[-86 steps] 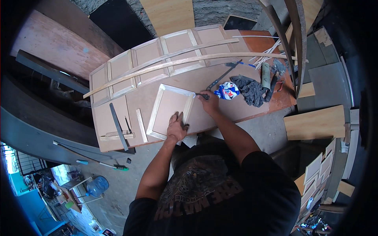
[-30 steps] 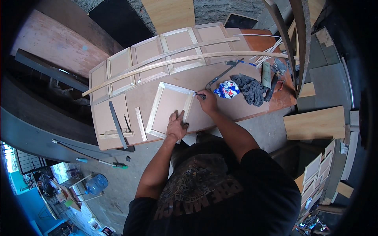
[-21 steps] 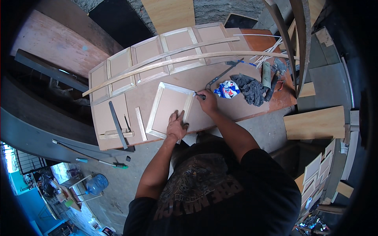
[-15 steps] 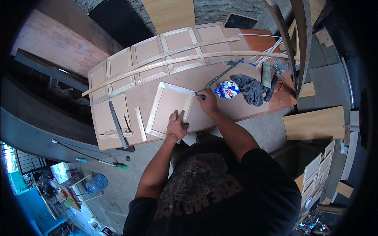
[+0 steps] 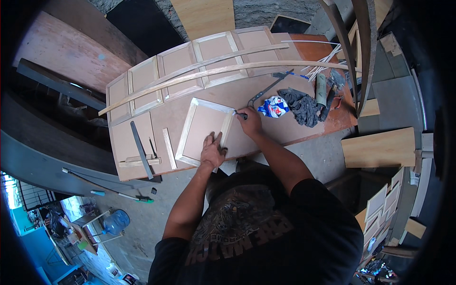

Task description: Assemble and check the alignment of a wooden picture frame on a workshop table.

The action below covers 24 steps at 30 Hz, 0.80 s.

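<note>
A small panel with a pale wooden border lies tilted on the workbench in front of me. My left hand presses on its near right side with fingers spread. At its far right corner, my right hand grips a small dark-handled tool, its tip touching the border. The exact kind of tool is hidden by my fingers. Just beyond that hand lie a dark handsaw-like metal tool, a blue-and-white plastic packet and a crumpled dark cloth.
A long curved framed panel spans the bench's far side, with two wooden strips across it. At the left lie a dark metal bar and a short wooden strip. Curved dark boards rise at the right.
Almost nothing differs. Both hands keep their places on the panel, and the whole view has shifted very slightly.
</note>
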### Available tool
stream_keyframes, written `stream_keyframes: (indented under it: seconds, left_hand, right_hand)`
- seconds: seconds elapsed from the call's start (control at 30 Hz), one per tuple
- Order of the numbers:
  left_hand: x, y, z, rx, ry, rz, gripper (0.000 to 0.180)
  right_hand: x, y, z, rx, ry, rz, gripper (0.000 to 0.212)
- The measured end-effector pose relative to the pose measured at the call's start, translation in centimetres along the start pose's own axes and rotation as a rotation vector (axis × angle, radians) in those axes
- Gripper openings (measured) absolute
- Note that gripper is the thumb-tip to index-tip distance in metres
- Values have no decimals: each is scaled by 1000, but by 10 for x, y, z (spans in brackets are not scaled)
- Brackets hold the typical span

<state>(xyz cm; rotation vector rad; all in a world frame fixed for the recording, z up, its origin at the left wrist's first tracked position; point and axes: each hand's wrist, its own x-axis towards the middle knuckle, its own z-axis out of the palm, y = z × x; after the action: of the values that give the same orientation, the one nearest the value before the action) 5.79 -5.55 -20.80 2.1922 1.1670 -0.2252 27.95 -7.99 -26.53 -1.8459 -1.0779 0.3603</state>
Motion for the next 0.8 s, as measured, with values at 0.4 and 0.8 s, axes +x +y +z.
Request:
stream_keyframes:
  seconds: [0.4,0.8]
  left_hand:
    - [-1,0,-1,4,3,5,82]
    - [0,0,0,3,5,3,83]
  right_hand:
    - [-2,1,0,19,-11,-12,19]
    - [-5,5,-1,29,-46,-42,18]
